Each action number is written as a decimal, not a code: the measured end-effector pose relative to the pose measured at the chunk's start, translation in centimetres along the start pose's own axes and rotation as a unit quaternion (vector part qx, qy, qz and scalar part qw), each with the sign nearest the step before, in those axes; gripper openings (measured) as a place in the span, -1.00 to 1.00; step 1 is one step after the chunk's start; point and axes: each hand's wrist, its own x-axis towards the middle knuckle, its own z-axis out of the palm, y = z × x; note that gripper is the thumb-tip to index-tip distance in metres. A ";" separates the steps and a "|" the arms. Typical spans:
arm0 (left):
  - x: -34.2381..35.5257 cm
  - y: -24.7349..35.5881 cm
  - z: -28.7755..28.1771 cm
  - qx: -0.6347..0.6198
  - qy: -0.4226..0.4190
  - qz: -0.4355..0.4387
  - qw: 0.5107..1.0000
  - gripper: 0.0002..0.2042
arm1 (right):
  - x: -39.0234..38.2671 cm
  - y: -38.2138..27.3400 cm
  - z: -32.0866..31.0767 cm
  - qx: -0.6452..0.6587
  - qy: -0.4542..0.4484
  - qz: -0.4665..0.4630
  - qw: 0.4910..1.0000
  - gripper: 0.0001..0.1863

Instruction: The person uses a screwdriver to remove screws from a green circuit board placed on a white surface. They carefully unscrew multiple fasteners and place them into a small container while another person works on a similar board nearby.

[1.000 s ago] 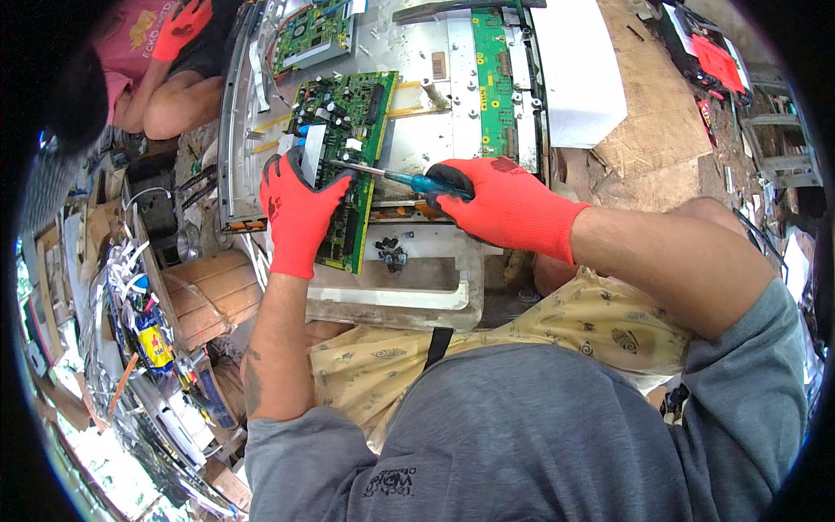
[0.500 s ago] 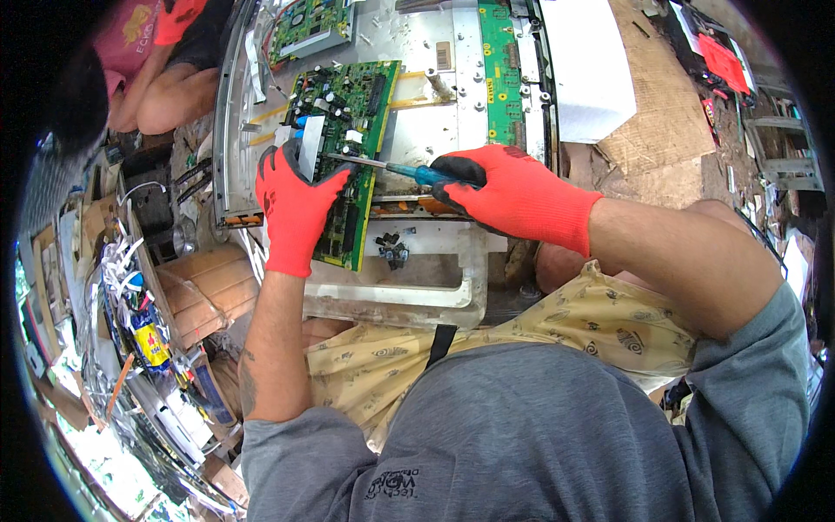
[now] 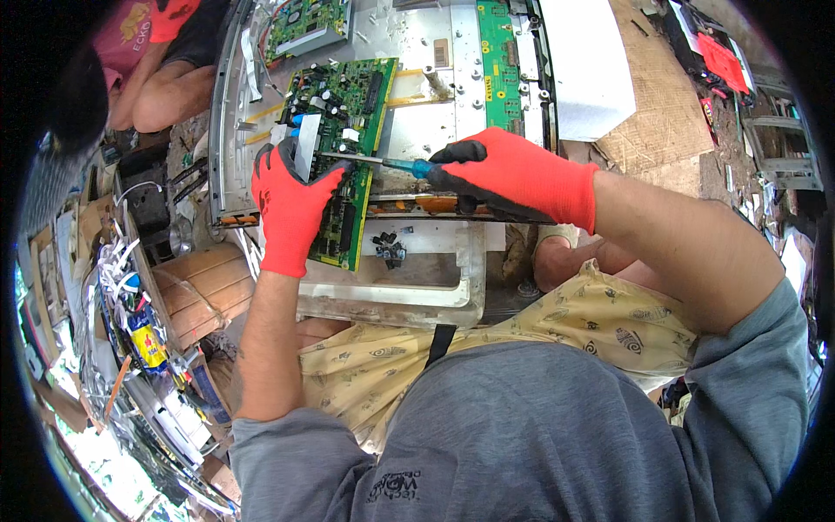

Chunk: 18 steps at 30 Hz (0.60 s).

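Prying at a green rectangular circuit board atop the grey metal chassis panel.

Left hand, red-gloved, fingers wrapped around the board's lower-left edge; right hand, fingers closed on the blue-handled screwdriver, tip touching the board near its middle. Likely risk: tip slipping off toward the left glove, or cracking the tilted board under excess leverage.

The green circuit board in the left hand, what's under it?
Under the circuit board lies a metal chassis, with yellow strips showing beside the board. The left hand grips the board's lower edge. What sits directly beneath the board is covered.
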 end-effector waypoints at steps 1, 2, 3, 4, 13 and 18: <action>0.0 -0.1 0.0 -0.001 -0.003 -0.001 1.000 -0.22 | 0.2 -0.1 -0.4 -0.008 -0.020 -0.025 0.999 -0.55; 0.0 -0.1 0.0 -0.001 -0.006 -0.003 1.000 -0.22 | 0.3 -0.2 -1.0 -0.016 -0.040 -0.049 0.998 -0.55; 0.1 -0.2 -0.1 -0.002 -0.009 -0.005 1.000 -0.22 | 0.3 -0.6 -1.3 -0.024 -0.061 -0.074 0.995 -0.53; 0.1 -0.2 -0.2 0.001 -0.014 -0.009 1.000 -0.21 | 0.5 -1.4 -1.1 0.050 -0.061 0.041 0.996 -0.53; 0.1 -0.3 0.1 0.018 -0.022 -0.020 0.999 -0.15 | 0.2 0.4 2.4 -0.432 0.184 -0.209 0.858 -0.69; 0.3 0.4 -0.2 -0.004 -0.033 -0.043 0.999 -0.15 | 0.6 0.2 2.5 -0.319 0.181 -0.184 0.912 -0.67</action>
